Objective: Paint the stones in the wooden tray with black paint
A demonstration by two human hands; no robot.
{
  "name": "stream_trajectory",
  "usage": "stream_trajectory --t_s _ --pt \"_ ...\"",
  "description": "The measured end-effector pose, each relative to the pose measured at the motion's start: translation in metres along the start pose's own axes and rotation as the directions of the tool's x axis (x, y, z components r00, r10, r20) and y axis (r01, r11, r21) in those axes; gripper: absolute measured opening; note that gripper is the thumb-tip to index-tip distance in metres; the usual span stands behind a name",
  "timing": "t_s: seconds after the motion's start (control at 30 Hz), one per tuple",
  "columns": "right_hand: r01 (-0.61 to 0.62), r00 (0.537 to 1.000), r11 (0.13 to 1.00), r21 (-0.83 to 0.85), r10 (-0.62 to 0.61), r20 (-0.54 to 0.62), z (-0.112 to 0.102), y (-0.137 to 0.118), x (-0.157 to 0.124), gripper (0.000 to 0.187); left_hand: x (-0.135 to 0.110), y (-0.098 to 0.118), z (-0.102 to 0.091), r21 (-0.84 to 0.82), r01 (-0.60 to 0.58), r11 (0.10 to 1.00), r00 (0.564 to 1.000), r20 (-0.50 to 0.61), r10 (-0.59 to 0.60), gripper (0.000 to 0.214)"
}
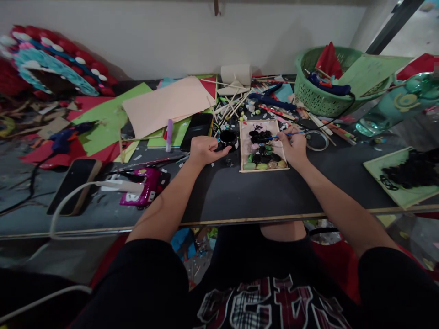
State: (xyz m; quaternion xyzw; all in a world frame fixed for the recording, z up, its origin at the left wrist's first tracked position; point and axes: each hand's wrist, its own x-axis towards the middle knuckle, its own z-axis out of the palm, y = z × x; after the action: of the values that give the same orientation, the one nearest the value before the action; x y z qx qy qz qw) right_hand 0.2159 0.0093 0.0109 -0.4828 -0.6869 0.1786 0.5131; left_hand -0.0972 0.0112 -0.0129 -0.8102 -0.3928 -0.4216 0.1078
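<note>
My left hand (205, 151) is closed at a small jar of black paint (228, 136), its thumb lying along the jar's near side. In my right hand (293, 145) I pinch a thin blue paintbrush (280, 136), its tip low over the stones. Under the brush lies a shallow stick-edged panel (243, 151) with a pale backing. Black stones (259, 136) sit in its upper part, and green and yellowish stones (261, 166) line the bottom edge.
Behind my hands are paper sheets (168, 106), loose sticks, a paper roll (236, 74) and a black phone (196, 131). A green basket (310, 96) and water bottle (384, 109) stand right. To the left are a purple corded device (146, 186) and another phone (76, 187).
</note>
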Motion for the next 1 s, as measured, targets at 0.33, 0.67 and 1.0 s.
stream_trajectory --t_s 0.33,0.67,1.0 --pt "0.041 0.998 0.997 -0.065 -0.039 0.045 -0.004 0.001 0.0 0.041 -0.002 -0.003 0.001 0.007 -0.028 1.0 0.999 -0.018 0.028 0.065" --pt "0.0 0.994 1.0 -0.01 -0.001 -0.109 -0.009 0.004 0.003 0.053 -0.001 -0.002 0.0 0.037 -0.063 0.997 0.997 -0.04 0.065 0.064" --pt "0.016 0.995 1.0 -0.02 -0.018 -0.098 -0.007 0.011 0.006 0.055 -0.001 -0.002 0.0 0.033 -0.082 0.996 0.995 -0.052 0.083 0.064"
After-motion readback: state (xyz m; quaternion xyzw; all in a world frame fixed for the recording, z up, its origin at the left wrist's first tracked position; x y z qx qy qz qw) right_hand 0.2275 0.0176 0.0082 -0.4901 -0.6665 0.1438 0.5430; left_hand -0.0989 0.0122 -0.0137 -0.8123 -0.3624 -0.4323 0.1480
